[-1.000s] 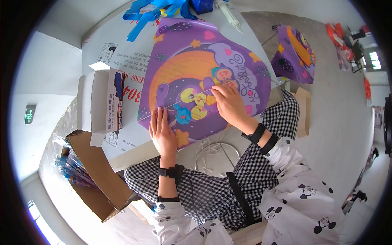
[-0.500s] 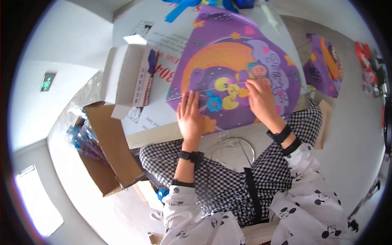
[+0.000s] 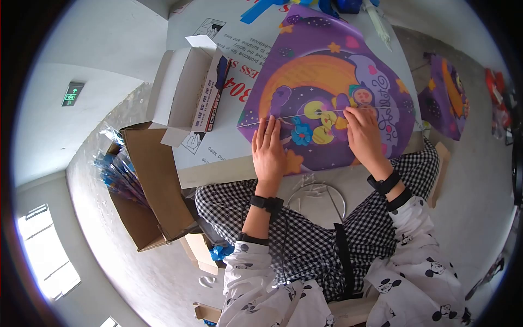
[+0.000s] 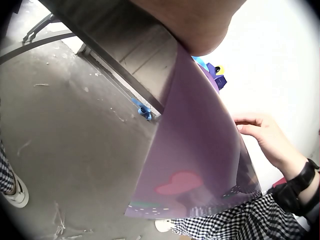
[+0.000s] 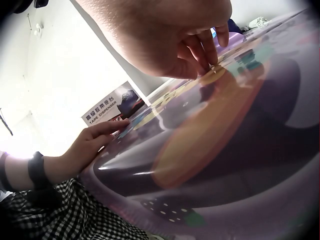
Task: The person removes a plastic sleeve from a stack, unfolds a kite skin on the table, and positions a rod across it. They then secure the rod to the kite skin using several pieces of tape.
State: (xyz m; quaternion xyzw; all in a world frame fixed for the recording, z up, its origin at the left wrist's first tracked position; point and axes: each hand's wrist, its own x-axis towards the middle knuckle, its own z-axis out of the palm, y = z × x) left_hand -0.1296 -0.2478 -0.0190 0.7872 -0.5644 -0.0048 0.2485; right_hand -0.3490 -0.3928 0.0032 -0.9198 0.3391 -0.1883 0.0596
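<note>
A purple printed sheet (image 3: 327, 65) with a moon and yellow cartoon figures lies over the table. Across it runs a thin white line (image 3: 316, 114), like a string. My left hand (image 3: 269, 158) lies flat near the sheet's left corner, straight fingers on the line. To its right, my right hand (image 3: 368, 139) pinches the line with its fingertips beside the yellow figures. The right wrist view shows the bent fingers of my right hand (image 5: 155, 37) meeting the glossy sheet (image 5: 200, 150). In the left wrist view the fingertips of my left hand (image 4: 200, 25) are out of sight.
An opened white tape dispenser box (image 3: 182, 90) stands left of the sheet. Blue ribbons (image 3: 267, 8) and a pale bundle (image 3: 377, 24) lie at the back. Below left is a cardboard box (image 3: 158, 182) of wrapped items; another purple piece (image 3: 444, 98) hangs at the right.
The head view has shifted, so the table and both hands appear farther right and higher. Both hands keep about the same places on the sheet.
</note>
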